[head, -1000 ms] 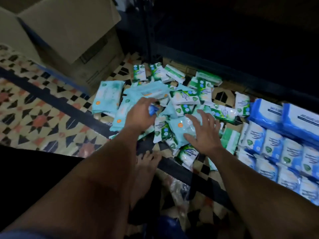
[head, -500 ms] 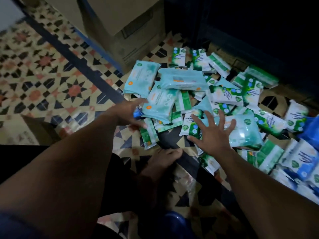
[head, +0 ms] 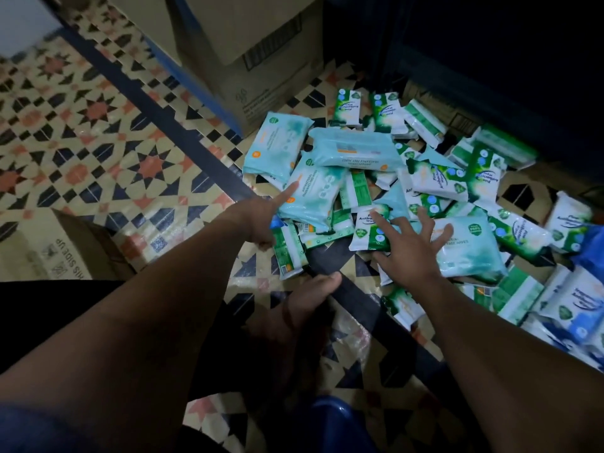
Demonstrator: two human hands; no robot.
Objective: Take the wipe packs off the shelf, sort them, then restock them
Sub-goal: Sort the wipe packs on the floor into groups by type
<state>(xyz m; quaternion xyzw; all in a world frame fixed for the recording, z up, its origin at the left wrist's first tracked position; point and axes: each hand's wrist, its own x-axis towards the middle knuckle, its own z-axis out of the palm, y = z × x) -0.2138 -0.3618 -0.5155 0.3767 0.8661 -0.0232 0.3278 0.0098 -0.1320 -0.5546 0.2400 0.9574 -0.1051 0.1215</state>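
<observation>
Wipe packs (head: 385,191) lie heaped on the floor (head: 98,142), twelve o'clock of the foot (head: 294,308). Left hand (head: 261,220), previously reaching in, now pulls back grasping something small; right hand (head: 408,246) stays splayed, released. Sorting continues.

Teal wipe packs (head: 313,194), green-white packs (head: 436,183), star-patterned floor tiles (head: 98,138), brown boxes (head: 261,44)

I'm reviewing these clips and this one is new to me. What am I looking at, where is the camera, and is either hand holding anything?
There is no machine here: a person wears a camera on the head, looking down at their own arms. On the patterned tile floor lies a heap of wipe packs: big pale teal ones and small green-and-white ones, with blue-and-white packs at the right. Cardboard boxes stand behind. The left hand has a finger stretched onto a teal pack. The right hand lies spread across the packs, gripping nothing. A bare foot shows between the arms.
</observation>
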